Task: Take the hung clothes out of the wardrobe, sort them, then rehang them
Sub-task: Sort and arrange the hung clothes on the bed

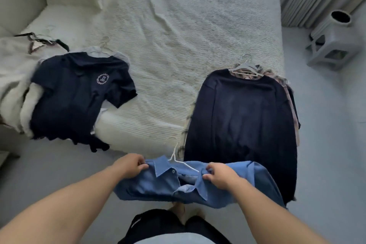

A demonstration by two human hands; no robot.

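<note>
I hold a blue denim shirt (168,184) on a white hanger (179,159) in front of me, just off the foot of the bed. My left hand (130,165) grips its left shoulder and my right hand (216,175) pinches the right shoulder near the collar. On the bed's right side lies a dark navy long-sleeved top (241,123) on a white hanger, on top of a plaid garment (286,85). At the left lies a navy T-shirt (79,93) with a round white logo, stacked on light-coloured garments (25,109).
The bed (168,35) has a white ribbed cover, with pillows at the far left. A dark hanger (37,40) lies at the left by the pile. A grey stool with a vase (334,39) stands on the floor at the right, beside curtains.
</note>
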